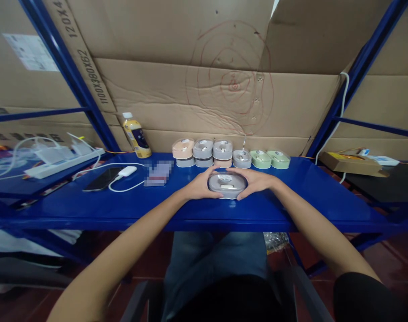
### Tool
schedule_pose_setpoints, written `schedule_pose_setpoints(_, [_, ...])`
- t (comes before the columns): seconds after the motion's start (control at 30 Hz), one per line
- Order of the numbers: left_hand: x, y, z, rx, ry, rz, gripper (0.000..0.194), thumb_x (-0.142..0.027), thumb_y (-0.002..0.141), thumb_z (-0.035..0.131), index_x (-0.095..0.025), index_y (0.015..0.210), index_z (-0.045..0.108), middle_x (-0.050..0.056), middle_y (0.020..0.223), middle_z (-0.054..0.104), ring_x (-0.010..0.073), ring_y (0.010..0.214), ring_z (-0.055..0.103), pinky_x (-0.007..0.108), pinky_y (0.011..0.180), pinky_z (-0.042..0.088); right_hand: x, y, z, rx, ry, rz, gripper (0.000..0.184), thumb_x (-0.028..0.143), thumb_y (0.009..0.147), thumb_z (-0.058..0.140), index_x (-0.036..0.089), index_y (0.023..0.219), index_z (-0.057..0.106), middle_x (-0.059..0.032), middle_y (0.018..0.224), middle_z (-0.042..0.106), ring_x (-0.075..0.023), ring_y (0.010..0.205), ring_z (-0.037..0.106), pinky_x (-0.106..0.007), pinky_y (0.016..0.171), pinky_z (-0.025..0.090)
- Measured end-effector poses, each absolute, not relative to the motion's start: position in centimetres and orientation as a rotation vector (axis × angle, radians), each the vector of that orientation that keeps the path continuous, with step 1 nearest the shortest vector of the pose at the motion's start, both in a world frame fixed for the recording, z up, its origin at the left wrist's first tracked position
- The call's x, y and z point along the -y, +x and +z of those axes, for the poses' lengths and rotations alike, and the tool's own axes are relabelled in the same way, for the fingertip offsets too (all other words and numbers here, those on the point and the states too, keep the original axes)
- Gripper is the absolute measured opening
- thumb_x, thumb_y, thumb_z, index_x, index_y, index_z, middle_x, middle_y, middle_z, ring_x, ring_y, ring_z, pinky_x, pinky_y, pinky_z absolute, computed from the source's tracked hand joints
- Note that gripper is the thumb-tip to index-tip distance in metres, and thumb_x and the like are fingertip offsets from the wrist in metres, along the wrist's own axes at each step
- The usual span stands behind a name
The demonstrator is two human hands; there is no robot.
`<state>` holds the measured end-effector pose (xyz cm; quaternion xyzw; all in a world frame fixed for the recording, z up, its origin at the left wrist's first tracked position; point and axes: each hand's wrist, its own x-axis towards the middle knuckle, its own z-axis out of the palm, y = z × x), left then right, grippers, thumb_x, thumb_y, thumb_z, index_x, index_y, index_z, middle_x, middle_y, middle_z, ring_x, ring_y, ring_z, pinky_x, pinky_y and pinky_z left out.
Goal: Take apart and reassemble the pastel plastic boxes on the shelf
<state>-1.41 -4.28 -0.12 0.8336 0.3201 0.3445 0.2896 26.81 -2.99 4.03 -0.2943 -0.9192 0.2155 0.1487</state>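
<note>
A grey oval box with a clear lid (227,180) stands low over or on the blue tabletop, near its front edge. My left hand (202,184) curves round its left side, and my right hand (255,181) curves round its right side. Thumbs lie toward the near side and fingers toward the far side, so both hands are closed on the box. On the lid there is a small round label and a pale bar. Whether the base touches the table is hard to see. Right behind it stands a single grey box (242,158) of the same kind.
At the back stand stacked boxes with peach (183,148) and grey lids (203,149), plus green boxes (279,159). To the left are a yellow bottle (137,136), a phone (102,180), a white charger (127,171) with cable, and a power strip (61,163). A cardboard box (353,164) sits right.
</note>
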Motion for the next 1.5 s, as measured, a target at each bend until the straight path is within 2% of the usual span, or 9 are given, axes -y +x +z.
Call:
schedule_pose_setpoints(0.17, [4.6,-1.1,0.1,-0.854,2.316,0.934,0.11,-0.048,0.067,0.095,-0.021,0.159,0.041,0.017,0.146,0.065,0.0388,0.137,0.062,0.054,0.118,0.049,4.3,24.2,3.6,2.57,-0.849,0.304,0.107,0.068,0.071,0.089,0.026,0.161,0.049,-0.0165,0.157,0.06,-0.0415,0.143,0.057,-0.062,0.118,0.046])
schedule_pose_setpoints(0.37, [4.6,-1.5,0.4,-0.87,2.406,0.925,0.113,-0.051,0.074,0.091,-0.023,0.167,0.032,0.018,0.16,0.053,0.0384,0.143,0.057,0.055,0.122,0.044,4.0,26.1,5.0,2.375,-0.852,0.426,0.087,0.06,0.078,0.086,0.023,0.151,0.058,-0.013,0.14,0.071,-0.0341,0.126,0.068,-0.054,0.11,0.053])
schedule_pose_setpoints(0.53, [4.6,-1.7,0.4,-0.931,2.521,0.845,0.051,-0.054,0.09,0.075,-0.027,0.134,0.073,0.011,0.145,0.063,0.0357,0.139,0.059,0.055,0.124,0.042,2.1,30.0,5.6,2.213,-1.0,0.563,0.065,0.06,0.088,0.074,0.023,0.141,0.064,-0.0116,0.134,0.073,-0.0316,0.116,0.071,-0.052,0.103,0.058])
schedule_pose_setpoints(0.6, [4.7,-1.6,0.4,-0.942,2.523,0.822,0.039,-0.055,0.093,0.07,-0.027,0.119,0.081,0.011,0.142,0.063,0.0354,0.137,0.06,0.056,0.123,0.043,1.5,30.6,5.6,2.122,-1.073,0.541,0.059,0.061,0.093,0.067,0.025,0.14,0.065,-0.0107,0.134,0.073,-0.0309,0.115,0.071,-0.052,0.102,0.058])
schedule_pose_setpoints(0.83, [3.5,-2.4,0.5,-1.109,2.409,1.024,0.049,-0.06,0.1,0.055,-0.022,0.122,0.078,0.014,0.14,0.061,0.0349,0.134,0.06,0.054,0.117,0.05,1.0,29.9,4.6,2.154,-1.175,0.425,0.06,0.062,0.097,0.063,0.023,0.143,0.063,-0.0119,0.125,0.075,-0.0314,0.11,0.071,-0.053,0.101,0.058])
schedule_pose_setpoints(1.0, [1.8,-4.5,0.5,-1.386,2.288,1.117,0.055,-0.062,0.099,0.052,-0.016,0.116,0.077,0.015,0.124,0.067,0.0333,0.125,0.063,0.054,0.116,0.05,1.0,29.7,4.4,2.155,-1.228,0.489,0.064,0.066,0.101,0.054,0.022,0.147,0.059,-0.0116,0.112,0.079,-0.0305,0.104,0.074,-0.051,0.098,0.059])
schedule_pose_setpoints(1.1, [2.4,-4.3,0.9,-1.322,2.348,1.074,0.052,-0.06,0.1,0.051,-0.018,0.119,0.076,0.015,0.132,0.064,0.0339,0.13,0.061,0.053,0.116,0.05,1.3,29.8,4.7,2.133,-1.231,0.539,0.062,0.066,0.104,0.047,0.022,0.147,0.058,-0.0109,0.104,0.08,-0.0302,0.098,0.076,-0.05,0.094,0.06])
schedule_pose_setpoints(1.37, [5.9,-1.3,1.0,-0.946,2.617,0.784,0.044,-0.054,0.096,0.067,-0.025,0.128,0.076,0.013,0.154,0.051,0.0365,0.147,0.052,0.052,0.127,0.039,1.2,29.6,4.5,2.098,-1.186,0.542,0.064,0.069,0.102,0.049,0.02,0.142,0.061,-0.0124,0.108,0.079,-0.0318,0.103,0.075,-0.051,0.099,0.058])
schedule_pose_setpoints(1.5, [5.4,-1.4,0.6,-0.931,2.591,0.831,0.059,-0.052,0.09,0.077,-0.024,0.141,0.066,0.014,0.153,0.055,0.0367,0.145,0.054,0.053,0.126,0.04,1.4,29.0,4.2,2.121,-1.08,0.542,0.067,0.068,0.094,0.064,0.022,0.143,0.063,-0.0126,0.124,0.076,-0.0335,0.111,0.073,-0.054,0.101,0.058])
